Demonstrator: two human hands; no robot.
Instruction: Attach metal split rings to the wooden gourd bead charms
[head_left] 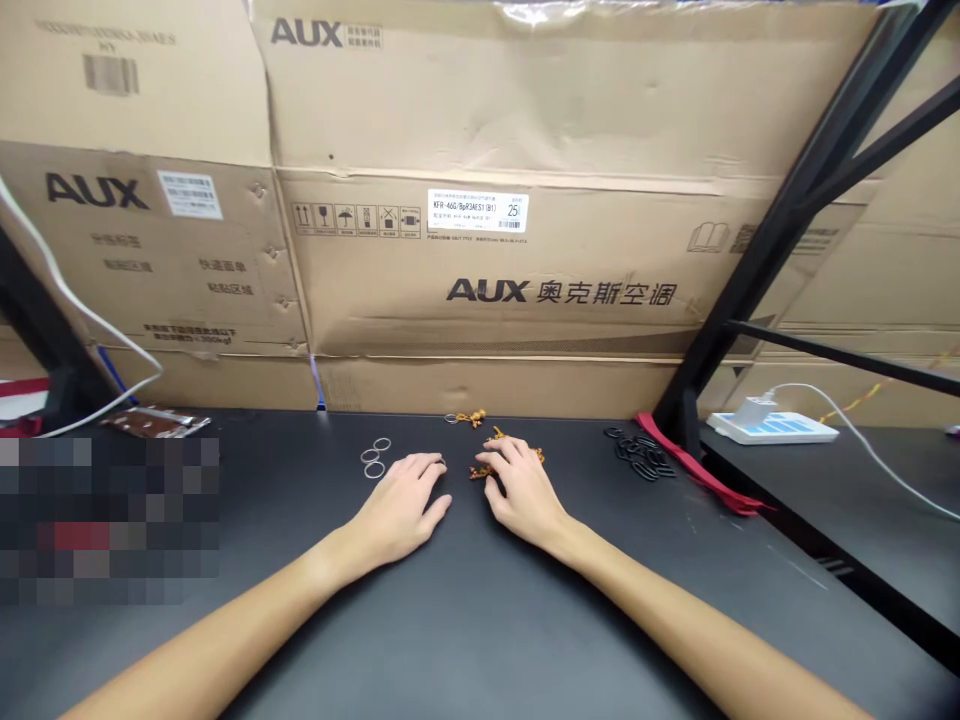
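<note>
My left hand (405,508) rests on the dark tabletop (450,620) with its fingers stretched out and the thumb apart. Part of a metal ring shows at its fingertips. Just left of it lie several loose metal rings (374,469). My right hand (525,490) is spread over a small pile of orange-brown beaded pieces (480,472), its fingers partly hiding them. Behind the hands, one beaded charm (472,418) lies joined to a metal ring (451,418).
Black oval clips or rings (643,456) are heaped at right, beside a red strap (697,470). A black metal frame (795,220) and a white power strip (772,429) stand farther right. Cardboard (480,250) walls the back. A brown packet (161,421) and white cable (82,300) are left.
</note>
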